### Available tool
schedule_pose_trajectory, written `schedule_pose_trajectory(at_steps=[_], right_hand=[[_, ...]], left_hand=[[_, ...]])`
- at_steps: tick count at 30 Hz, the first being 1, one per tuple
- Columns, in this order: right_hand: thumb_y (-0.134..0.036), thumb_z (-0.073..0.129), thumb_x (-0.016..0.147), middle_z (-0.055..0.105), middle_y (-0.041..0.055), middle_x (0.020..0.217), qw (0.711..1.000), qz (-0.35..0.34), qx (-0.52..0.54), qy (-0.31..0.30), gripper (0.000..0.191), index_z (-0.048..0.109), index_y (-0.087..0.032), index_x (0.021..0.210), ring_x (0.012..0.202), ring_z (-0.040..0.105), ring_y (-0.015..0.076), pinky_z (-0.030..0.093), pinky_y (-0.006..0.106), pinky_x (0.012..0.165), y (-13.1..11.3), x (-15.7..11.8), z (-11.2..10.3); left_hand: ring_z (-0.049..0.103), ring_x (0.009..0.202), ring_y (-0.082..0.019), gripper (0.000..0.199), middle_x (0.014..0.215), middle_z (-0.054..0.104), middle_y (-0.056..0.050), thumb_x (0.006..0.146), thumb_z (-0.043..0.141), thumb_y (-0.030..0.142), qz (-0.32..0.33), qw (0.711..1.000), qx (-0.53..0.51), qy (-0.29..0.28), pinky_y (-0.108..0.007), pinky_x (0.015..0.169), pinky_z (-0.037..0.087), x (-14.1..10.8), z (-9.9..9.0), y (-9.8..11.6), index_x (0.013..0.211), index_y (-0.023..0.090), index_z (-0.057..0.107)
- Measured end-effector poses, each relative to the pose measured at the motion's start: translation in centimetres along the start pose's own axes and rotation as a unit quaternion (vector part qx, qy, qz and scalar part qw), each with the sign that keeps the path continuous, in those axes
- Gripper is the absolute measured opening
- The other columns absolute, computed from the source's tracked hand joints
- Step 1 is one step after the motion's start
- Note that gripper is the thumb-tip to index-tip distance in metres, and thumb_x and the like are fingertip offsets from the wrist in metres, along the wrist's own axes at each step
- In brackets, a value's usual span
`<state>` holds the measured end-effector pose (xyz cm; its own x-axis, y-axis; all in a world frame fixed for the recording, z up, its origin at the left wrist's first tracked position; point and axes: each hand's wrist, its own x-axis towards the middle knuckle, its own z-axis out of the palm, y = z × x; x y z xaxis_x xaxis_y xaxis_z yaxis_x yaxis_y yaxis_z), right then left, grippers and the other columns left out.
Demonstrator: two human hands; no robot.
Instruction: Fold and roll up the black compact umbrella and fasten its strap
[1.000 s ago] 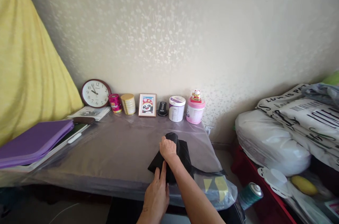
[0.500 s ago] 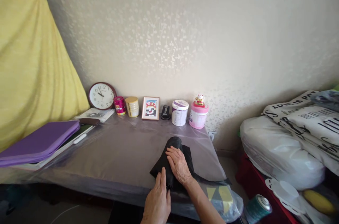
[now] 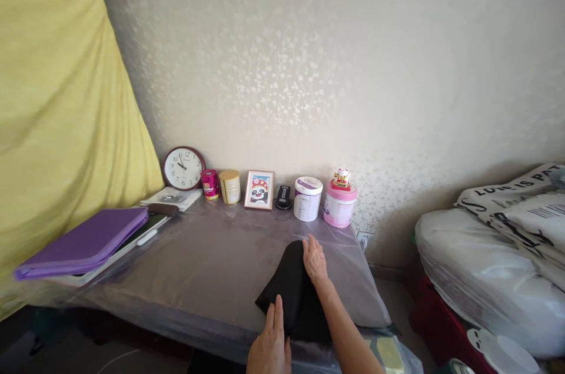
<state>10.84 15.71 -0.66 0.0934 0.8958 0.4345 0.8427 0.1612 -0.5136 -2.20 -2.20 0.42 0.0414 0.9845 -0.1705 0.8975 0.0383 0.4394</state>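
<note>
A piece of folded black fabric (image 3: 286,280), tapered and with loose flaps, lies on the near right part of the table. My left hand (image 3: 270,341) is at its lower end, index and middle fingers straight along the fabric and the thumb at the other side, holding that end. My right hand (image 3: 315,259) rests along the upper right edge of the fabric, palm down with its fingers extended. The underside of the fabric and part of the left fingers are hidden.
Along the wall on the table (image 3: 207,262) stand a clock (image 3: 184,168), a panda picture frame (image 3: 259,190), a white tub (image 3: 308,200) and a pink tub (image 3: 339,209) with a figurine. A purple folder (image 3: 88,238) lies left. Bagged bedding (image 3: 468,256) fills the right side.
My right hand has moved up and right, from on top of the black fabric to its upper edge. The fabric is now spread flatter; the left hand stays at its lower end. The view has shifted.
</note>
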Motion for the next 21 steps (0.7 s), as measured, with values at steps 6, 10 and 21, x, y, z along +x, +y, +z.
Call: schedule_pose_trajectory(at_steps=[6, 10, 21], right_hand=[[-0.047, 0.032, 0.087, 0.06, 0.02, 0.11, 0.994, 0.014, 0.081, 0.073, 0.052, 0.053, -0.009, 0.115, 0.106, 0.055, 0.0291, 0.042, 0.042, 0.089, -0.3, -4.7, 1.4], [-0.046, 0.039, 0.083, 0.048, 0.0279, 0.125, 0.996, 0.072, 0.047, 0.019, 0.061, 0.045, -0.002, 0.125, 0.109, 0.053, 0.036, 0.042, 0.045, 0.087, -3.0, -6.6, 1.6], [-0.031, 0.042, 0.08, 0.034, 0.0321, 0.135, 0.991, 0.113, -0.04, -0.063, 0.065, 0.031, 0.003, 0.134, 0.113, 0.048, 0.0389, 0.041, 0.047, 0.085, -7.2, -6.8, 0.0]], left_hand=[[0.06, 0.1, -0.022, 0.073, 0.146, 0.023, -0.014, 0.077, 0.037, 0.004, -0.014, 1.0, 0.012, -0.003, -0.024, 0.076, 0.044, 0.6, 0.4, 0.2, 0.141, 0.017, 0.005], [0.059, 0.102, -0.023, 0.076, 0.145, 0.023, -0.015, 0.073, 0.038, 0.0, -0.008, 1.0, -0.013, 0.005, -0.025, 0.078, 0.045, 0.4, 0.2, 0.6, 0.141, 0.016, 0.009], [0.062, 0.096, -0.025, 0.067, 0.144, 0.023, -0.02, 0.075, 0.027, -0.005, -0.029, 1.0, 0.001, -0.01, -0.031, 0.076, 0.049, -1.0, -1.8, 2.8, 0.139, 0.013, 0.022]])
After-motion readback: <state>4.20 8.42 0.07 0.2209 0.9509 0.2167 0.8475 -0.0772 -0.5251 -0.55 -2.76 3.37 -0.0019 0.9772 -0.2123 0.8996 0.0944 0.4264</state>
